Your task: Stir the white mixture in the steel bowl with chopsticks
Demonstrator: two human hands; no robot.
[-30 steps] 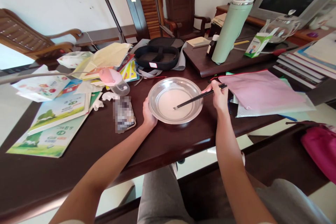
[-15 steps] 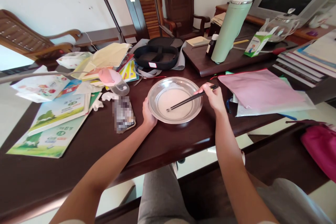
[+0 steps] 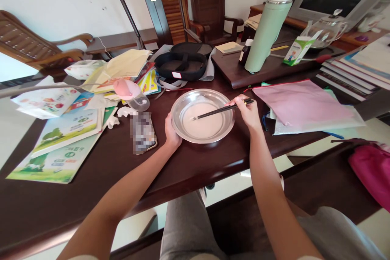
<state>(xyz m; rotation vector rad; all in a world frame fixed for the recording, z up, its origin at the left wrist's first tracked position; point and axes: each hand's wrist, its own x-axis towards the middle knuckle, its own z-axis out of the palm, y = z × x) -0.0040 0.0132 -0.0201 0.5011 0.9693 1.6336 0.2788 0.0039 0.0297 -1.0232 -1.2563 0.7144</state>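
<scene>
A shiny metal bowl point(image 3: 227, 124) stands on the dark wooden table, with a pale, whitish mixture point(image 3: 202, 124) spread over its bottom. My left hand point(image 3: 172, 131) grips the bowl's left side, thumb along the rim and the other fingers hidden beneath. Between the fingers of my right hand point(image 3: 247, 109) is a pair of black chopsticks point(image 3: 217, 111), held over the bowl's right rim. Their lighter tips point left and meet the mixture. A phone point(image 3: 144, 132), blurred out in part, lies left of my left hand.
Left are booklets point(image 3: 57, 166), paper packages and a pink-and-clear cup-like item point(image 3: 129, 89). Behind the bowl sits an open black case point(image 3: 181, 65). A green thermos point(image 3: 268, 34) stands on a raised board at the back right, beyond a pink zip pouch point(image 3: 300, 99).
The chopstick tips have shifted up and slightly left within the bowl, and the sticks now lie closer together. My left hand keeps its hold on the bowl.
</scene>
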